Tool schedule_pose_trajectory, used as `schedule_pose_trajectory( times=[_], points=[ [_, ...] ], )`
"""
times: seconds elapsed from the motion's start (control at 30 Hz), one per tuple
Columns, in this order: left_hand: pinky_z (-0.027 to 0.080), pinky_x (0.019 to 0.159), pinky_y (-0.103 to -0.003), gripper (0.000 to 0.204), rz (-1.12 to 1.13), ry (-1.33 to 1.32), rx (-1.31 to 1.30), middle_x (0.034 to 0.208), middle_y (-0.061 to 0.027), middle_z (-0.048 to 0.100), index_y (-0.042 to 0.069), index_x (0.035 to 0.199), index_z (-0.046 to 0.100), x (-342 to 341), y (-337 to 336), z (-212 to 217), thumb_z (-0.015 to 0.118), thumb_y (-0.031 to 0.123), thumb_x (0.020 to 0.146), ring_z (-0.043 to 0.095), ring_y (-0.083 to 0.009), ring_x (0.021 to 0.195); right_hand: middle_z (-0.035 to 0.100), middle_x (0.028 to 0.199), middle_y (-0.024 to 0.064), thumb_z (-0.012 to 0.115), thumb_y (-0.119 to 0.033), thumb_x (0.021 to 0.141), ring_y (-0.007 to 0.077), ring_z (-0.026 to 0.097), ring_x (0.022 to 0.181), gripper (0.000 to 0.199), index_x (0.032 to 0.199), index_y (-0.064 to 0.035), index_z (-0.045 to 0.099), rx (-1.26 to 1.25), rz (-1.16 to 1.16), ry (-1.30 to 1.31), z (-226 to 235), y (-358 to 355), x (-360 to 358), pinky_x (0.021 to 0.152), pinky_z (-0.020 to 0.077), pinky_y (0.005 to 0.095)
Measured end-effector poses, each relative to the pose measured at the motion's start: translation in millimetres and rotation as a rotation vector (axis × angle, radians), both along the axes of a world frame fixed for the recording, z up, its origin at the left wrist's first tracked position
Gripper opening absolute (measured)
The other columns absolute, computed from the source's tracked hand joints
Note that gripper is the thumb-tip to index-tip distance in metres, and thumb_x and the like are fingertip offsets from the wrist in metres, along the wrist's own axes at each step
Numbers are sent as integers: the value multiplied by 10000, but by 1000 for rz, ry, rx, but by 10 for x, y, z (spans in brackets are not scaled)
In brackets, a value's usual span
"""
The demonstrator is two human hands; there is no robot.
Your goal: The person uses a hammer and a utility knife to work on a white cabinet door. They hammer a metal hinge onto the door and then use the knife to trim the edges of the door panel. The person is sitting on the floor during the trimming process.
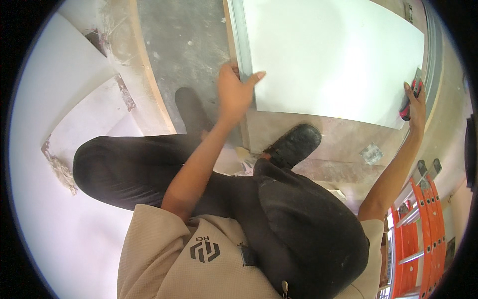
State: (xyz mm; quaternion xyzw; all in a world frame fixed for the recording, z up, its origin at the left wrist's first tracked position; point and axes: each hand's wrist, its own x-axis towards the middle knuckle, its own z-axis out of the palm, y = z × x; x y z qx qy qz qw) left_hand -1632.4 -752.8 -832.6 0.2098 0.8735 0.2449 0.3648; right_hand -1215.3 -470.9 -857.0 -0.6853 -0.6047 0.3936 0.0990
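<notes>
Leftmost, large white sheets (59, 164) with torn, crumbly edges are seen lying on the floor, beside a pale wooden strip (149, 84) and a band of grey, dusty floor (189, 40). Well clear of the hands, they take up the room on that side.

Further right, the left hand (234, 94) is raised at the left edge of the white board (333, 55), where a grey metal edge strip (239, 40) runs along it. The fingers are spread wide, the thumb pointed onto the board face and the rest curled round the strip, so the edge is steadied rather than clenched.

The board itself is set ahead of both hands and spans the whole gap between them, its long axis running left to right; its lower edge is seen just above the black shoe (294, 144), which is planted on the bare floor below it.

At the board's right edge, the right hand (416, 102) is closed around a red-and-black utility knife (411, 99), held against that edge near the lower corner. The knife's tip cannot be made out.

Both hands are thus on the board, one at each end. Rightmost, little room is left: a curved grey rail (435, 55) lies just past the knife, and an orange ladder (420, 229) is seen lower down.
</notes>
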Motion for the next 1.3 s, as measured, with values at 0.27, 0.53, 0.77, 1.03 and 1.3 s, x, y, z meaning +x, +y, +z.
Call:
schedule_pose_trajectory(
  times=[0.27, 0.53, 0.77, 1.03, 1.3],
  points=[
    [447, 1018, -469, 814, -171, 132, 6, 1250, -237, 489, -41, 1323, 458, 270, -416, 48, 921, 245, 718, 535, -400, 1169, 478, 1516, 242, 768, -482, 903, 315, 465, 1413, 965, 1566, 68, 334, -20, 6, 24, -43, 6, 50, 1182, 326, 382],
    [430, 1012, -449, 763, -67, 149, -31, 1189, -197, 488, -50, 1266, 497, 454, -519, -4, 917, 199, 680, 515, -372, 1156, 479, 1512, 252, 775, -507, 887, 321, 468, 1409, 988, 1563, 70, 343, -3, -6, -34, -19, -25, 18, 1182, 326, 384],
    [443, 924, -433, 724, -141, 264, 7, 1093, -158, 475, -57, 1222, 542, 450, -597, -82, 922, 238, 681, 515, -308, 1019, 542, 1452, 231, 790, -501, 879, 309, 510, 1365, 972, 1547, 69, 373, -12, -11, -34, -32, -18, 36, 1168, 345, 374],
    [521, 754, -399, 636, -91, 136, -40, 920, -154, 648, -17, 1206, 622, 120, -558, -108, 859, 413, 800, 647, -280, 815, 596, 1344, 218, 814, -502, 860, 280, 576, 1239, 964, 1512, 89, 419, 46, -8, -5, -104, -5, 55, 1109, 406, 372],
    [536, 751, -373, 821, -228, 64, 59, 962, -162, 674, -3, 1443, 531, 41, -273, 139, 852, 414, 813, 652, -238, 799, 548, 1426, 227, 825, -497, 851, 282, 530, 1330, 1022, 1546, 91, 358, 36, -41, 8, -128, -35, 95, 1151, 368, 366]
  ],
)
